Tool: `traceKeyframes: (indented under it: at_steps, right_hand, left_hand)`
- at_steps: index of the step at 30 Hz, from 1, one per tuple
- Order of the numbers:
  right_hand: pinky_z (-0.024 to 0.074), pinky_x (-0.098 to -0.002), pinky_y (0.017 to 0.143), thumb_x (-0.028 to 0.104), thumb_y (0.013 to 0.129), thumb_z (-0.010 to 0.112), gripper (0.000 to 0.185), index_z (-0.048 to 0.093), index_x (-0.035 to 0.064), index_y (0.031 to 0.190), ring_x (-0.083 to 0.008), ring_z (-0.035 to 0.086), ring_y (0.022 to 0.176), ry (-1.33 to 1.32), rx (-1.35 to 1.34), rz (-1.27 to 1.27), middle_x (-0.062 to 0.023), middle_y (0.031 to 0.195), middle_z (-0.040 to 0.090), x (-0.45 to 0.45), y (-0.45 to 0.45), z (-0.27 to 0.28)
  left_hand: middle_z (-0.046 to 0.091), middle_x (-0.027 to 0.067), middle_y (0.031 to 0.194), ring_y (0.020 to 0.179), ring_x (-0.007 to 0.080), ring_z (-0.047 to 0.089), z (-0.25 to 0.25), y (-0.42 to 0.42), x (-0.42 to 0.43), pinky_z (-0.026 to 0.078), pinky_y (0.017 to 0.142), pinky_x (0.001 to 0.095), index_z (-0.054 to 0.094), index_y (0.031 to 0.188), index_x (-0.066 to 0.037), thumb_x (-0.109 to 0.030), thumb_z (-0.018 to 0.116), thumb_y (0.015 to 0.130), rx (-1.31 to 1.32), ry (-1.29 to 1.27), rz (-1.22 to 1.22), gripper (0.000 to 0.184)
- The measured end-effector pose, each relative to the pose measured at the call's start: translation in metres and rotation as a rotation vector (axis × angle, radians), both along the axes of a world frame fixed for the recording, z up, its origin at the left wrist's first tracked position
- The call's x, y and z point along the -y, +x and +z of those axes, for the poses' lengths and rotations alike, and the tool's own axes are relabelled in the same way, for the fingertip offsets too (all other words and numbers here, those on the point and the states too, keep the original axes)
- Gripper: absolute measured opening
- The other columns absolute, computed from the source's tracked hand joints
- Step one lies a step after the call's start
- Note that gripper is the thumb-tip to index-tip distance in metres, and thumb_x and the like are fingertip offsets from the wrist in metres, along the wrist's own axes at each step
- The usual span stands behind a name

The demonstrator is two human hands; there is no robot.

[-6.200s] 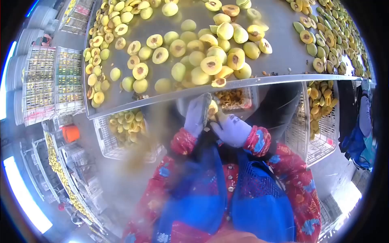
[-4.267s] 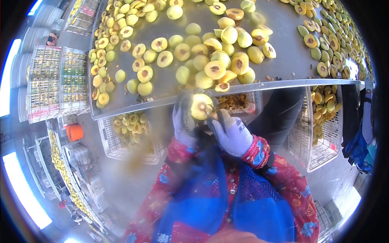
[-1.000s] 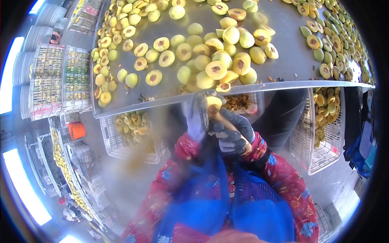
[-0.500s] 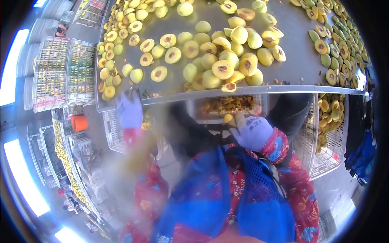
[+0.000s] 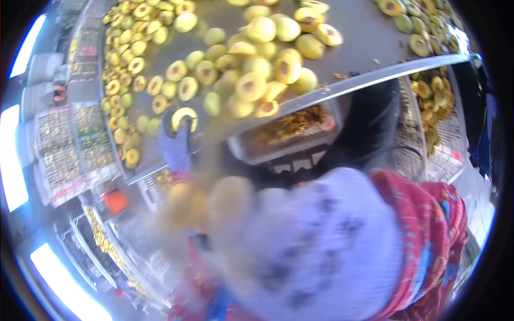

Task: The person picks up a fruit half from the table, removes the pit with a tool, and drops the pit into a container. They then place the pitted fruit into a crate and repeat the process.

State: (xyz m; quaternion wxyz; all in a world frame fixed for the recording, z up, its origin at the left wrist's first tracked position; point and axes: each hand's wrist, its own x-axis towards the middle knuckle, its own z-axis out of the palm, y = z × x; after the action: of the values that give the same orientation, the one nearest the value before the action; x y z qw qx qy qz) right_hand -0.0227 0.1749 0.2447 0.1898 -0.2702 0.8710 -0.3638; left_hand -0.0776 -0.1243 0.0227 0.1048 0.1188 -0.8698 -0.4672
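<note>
My left hand (image 5: pixel 176 147), in a pale lilac glove with dark fingertips, is at the table's front edge. Its fingers curl around a yellow fruit half (image 5: pixel 184 116), apricot- or peach-like. Close to the camera, my right hand (image 5: pixel 321 246) fills the lower middle in a lilac glove with dark marks. Its fingers point left and are blurred; a yellowish smear (image 5: pixel 187 206) lies at their tips, and I cannot tell whether it is fruit. Beyond the left hand lies a pile of fruit halves (image 5: pixel 251 85), some cut side up with brown centres.
The metal table (image 5: pixel 353 48) has a raised front rim. Under it sits a bin (image 5: pixel 246 155) with brown scraps, and to the right a white crate (image 5: pixel 447 155) with fruit halves. Stacked crates (image 5: pixel 59 144) and an orange object (image 5: pixel 115 201) are at the left.
My right hand has risen from below the table edge to close before the camera. My left hand has taken hold of a fruit half. The view has tilted.
</note>
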Motion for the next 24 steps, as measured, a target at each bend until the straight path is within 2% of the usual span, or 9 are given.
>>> traceKeyframes:
  at_steps: [6, 8, 9, 10, 11, 13, 17, 20, 24]
  right_hand:
    - [0.0474, -0.0363, 0.057, 0.027, 0.071, 0.077, 0.044, 0.059, 0.0021, 0.103, -0.0281, 0.063, 0.061, 0.057, 0.064, -0.087, -0.0068, 0.069, 0.061, -0.038, 0.002, -0.005]
    - [0.0437, -0.0317, 0.045, 0.024, 0.088, 0.062, 0.019, 0.055, 0.0077, 0.082, -0.0278, 0.056, 0.049, -0.111, 0.226, 0.082, -0.0087, 0.058, 0.054, -0.062, -0.011, -0.043]
    - [0.0446, -0.0306, 0.046, 0.026, 0.091, 0.059, 0.021, 0.058, 0.0052, 0.088, -0.0267, 0.057, 0.049, -0.410, 0.509, 0.077, -0.0115, 0.065, 0.059, -0.069, -0.017, -0.085]
    - [0.0481, -0.0344, 0.050, 0.027, 0.093, 0.056, 0.023, 0.062, 0.0049, 0.097, -0.0285, 0.060, 0.055, -0.592, 1.271, -0.243, -0.0128, 0.068, 0.060, -0.071, -0.017, -0.125]
    - [0.0498, -0.0374, 0.055, 0.024, 0.094, 0.054, 0.025, 0.061, 0.0039, 0.107, -0.0291, 0.061, 0.063, -0.391, 1.024, -0.521, -0.0168, 0.080, 0.061, -0.062, -0.007, -0.170]
    - [0.0499, -0.0370, 0.060, 0.021, 0.093, 0.054, 0.030, 0.057, 0.0028, 0.118, -0.0287, 0.061, 0.068, 0.245, -0.350, -0.121, -0.0178, 0.093, 0.060, -0.078, 0.022, -0.261]
    - [0.0497, -0.0369, 0.064, 0.019, 0.093, 0.054, 0.035, 0.053, 0.0021, 0.123, -0.0283, 0.062, 0.075, -0.352, 0.568, -0.207, -0.0187, 0.101, 0.059, -0.066, 0.024, -0.236]
    - [0.0477, -0.0274, 0.064, 0.029, 0.098, 0.052, 0.036, 0.055, 0.0009, 0.121, -0.0136, 0.059, 0.078, -0.712, 0.948, -0.331, -0.0071, 0.093, 0.061, -0.054, 0.024, -0.215]
    - [0.0415, -0.0197, 0.048, 0.037, 0.098, 0.051, 0.040, 0.060, -0.0020, 0.100, -0.0076, 0.054, 0.055, -0.995, 1.255, -0.495, -0.0055, 0.074, 0.061, -0.037, 0.033, -0.163]
  left_hand:
    - [0.062, 0.0085, 0.098, 0.086, 0.0139, 0.059, 0.053, 0.021, -0.068, 0.049, 0.077, 0.0259, 0.057, 0.113, 0.001, -0.013, 0.059, 0.087, 0.144, 0.480, 0.083, 0.029]
    - [0.061, 0.0087, 0.100, 0.081, 0.0146, 0.060, 0.052, 0.031, -0.076, 0.050, 0.066, 0.0258, 0.055, 0.116, -0.002, -0.014, 0.055, 0.089, 0.171, 0.593, 0.042, 0.029]
    - [0.061, 0.0092, 0.093, 0.068, 0.0148, 0.059, 0.036, 0.033, -0.071, 0.046, 0.054, 0.0239, 0.054, 0.116, -0.002, -0.014, 0.058, 0.088, 0.102, 0.487, -0.033, 0.030]
    - [0.061, 0.0097, 0.086, 0.056, 0.0151, 0.057, 0.019, 0.035, -0.066, 0.042, 0.042, 0.0221, 0.054, 0.115, -0.001, -0.013, 0.061, 0.088, 0.027, 0.380, -0.100, 0.031]
    - [0.060, 0.0094, 0.085, 0.054, 0.0147, 0.056, 0.025, 0.039, -0.077, 0.041, 0.041, 0.0220, 0.054, 0.115, -0.002, -0.014, 0.061, 0.088, 0.055, 0.389, -0.099, 0.030]
    - [0.060, 0.0084, 0.082, 0.050, 0.0138, 0.055, 0.045, 0.044, -0.106, 0.039, 0.039, 0.0218, 0.055, 0.115, -0.003, -0.018, 0.060, 0.090, 0.180, 0.639, 0.002, 0.030]
    - [0.065, 0.0108, 0.093, 0.063, 0.0130, 0.061, 0.032, 0.062, -0.120, 0.044, 0.044, 0.0201, 0.053, 0.122, -0.003, -0.032, 0.046, 0.099, 0.274, 0.707, -0.018, 0.038]
    - [0.062, 0.0120, 0.109, 0.086, 0.0150, 0.064, 0.032, 0.067, -0.129, 0.052, 0.059, 0.0218, 0.050, 0.128, -0.003, -0.024, 0.054, 0.095, 0.346, 0.883, -0.174, 0.039]
    - [0.061, 0.0095, 0.108, 0.086, 0.0129, 0.062, 0.042, 0.082, -0.151, 0.052, 0.070, 0.0218, 0.051, 0.126, -0.003, -0.012, 0.068, 0.087, 0.283, 1.001, -0.354, 0.043]
